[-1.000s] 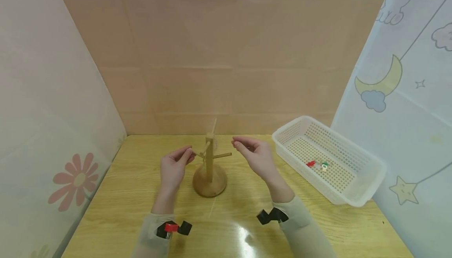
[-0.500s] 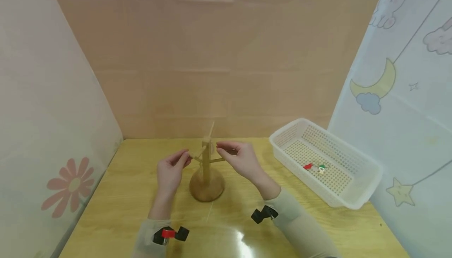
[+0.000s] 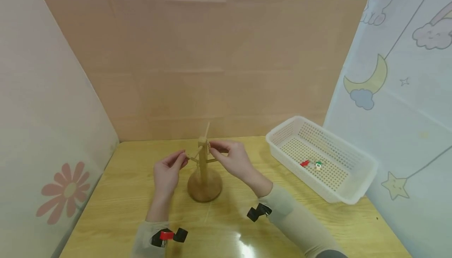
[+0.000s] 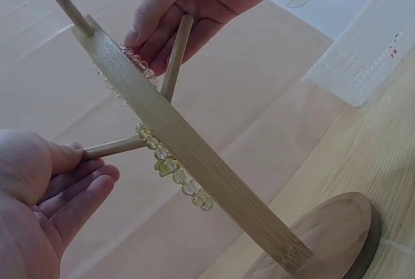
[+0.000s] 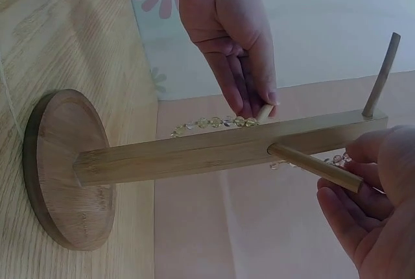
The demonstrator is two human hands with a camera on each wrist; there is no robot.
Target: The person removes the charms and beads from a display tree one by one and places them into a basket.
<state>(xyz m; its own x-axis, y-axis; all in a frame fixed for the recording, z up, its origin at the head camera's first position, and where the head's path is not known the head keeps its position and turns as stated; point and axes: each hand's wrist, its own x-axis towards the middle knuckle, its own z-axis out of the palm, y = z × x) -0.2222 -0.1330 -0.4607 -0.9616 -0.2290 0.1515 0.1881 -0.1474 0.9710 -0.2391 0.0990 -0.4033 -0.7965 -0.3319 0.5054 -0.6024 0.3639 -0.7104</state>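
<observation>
A wooden stand with a round base (image 3: 205, 187) and a post (image 4: 194, 162) with several pegs stands upright on the table. My left hand (image 3: 167, 173) pinches the tip of the left peg (image 4: 115, 148) between thumb and fingers. On that peg, close to the post, hangs a yellow-green beaded bracelet (image 4: 170, 164). My right hand (image 3: 234, 159) is beside the upper post, its thumb and fingers pinching a pink beaded bracelet (image 4: 139, 63), seen behind the post in the left wrist view. The right peg (image 5: 318, 167) passes in front of my right hand's fingers and carries no beads.
A white perforated basket (image 3: 321, 160) stands on the table (image 3: 120, 195) at the right, holding a red item (image 3: 305, 163) and a green-and-white item (image 3: 318, 165). Patterned cloth hangs at both sides, and a plain tan sheet (image 3: 197, 54) at the back.
My right hand has moved left, from beyond the right peg's tip to the upper post. My left hand stays at the left peg. The head view has shifted slightly.
</observation>
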